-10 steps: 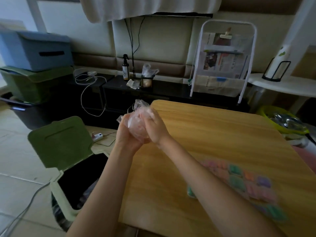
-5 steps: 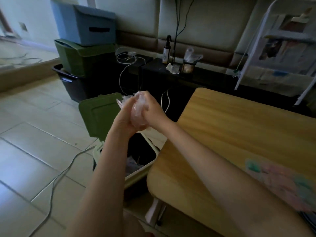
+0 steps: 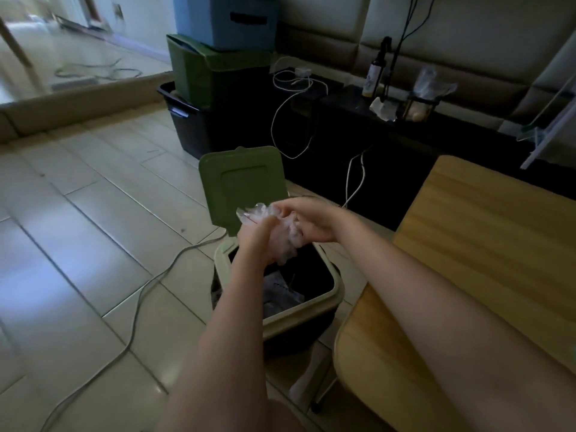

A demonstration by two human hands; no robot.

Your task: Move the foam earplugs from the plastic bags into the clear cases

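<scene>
i am holding a crumpled wad of clear plastic bags (image 3: 282, 235) between both hands, out over the open mouth of the bin (image 3: 330, 275). my left hand (image 3: 255, 241) is gripping the wad from the near side, fingers curled round it, with a loose corner of film sticking out toward ten o'clock. my right hand (image 3: 311, 218) is reaching in from three o'clock, its fingers bent over the top of the wad and pinching it; the picture is soft here, so i may be wrong about which fingers are actually touching. the bags are looking empty, though i cannot tell that for sure through the creased film.

the bin is standing on the tiled floor (image 3: 78, 244) directly under my hands, its green lid (image 3: 240, 179) tipped up at twelve o'clock, and some pale crumpled stuff is lying in its dark inside. the rounded corner of the wooden table (image 3: 483, 244) is sitting at three o'clock from the bin, with my right forearm crossing over its edge. a grey cable (image 3: 137, 307) is trailing across the tiles at eight o'clock. further off at twelve o'clock a blue box (image 3: 224, 20) is stacked on a green crate (image 3: 215, 70), and a white cord (image 3: 290, 120) is hanging off a dark low bench (image 3: 405, 145) at one o'clock.
</scene>
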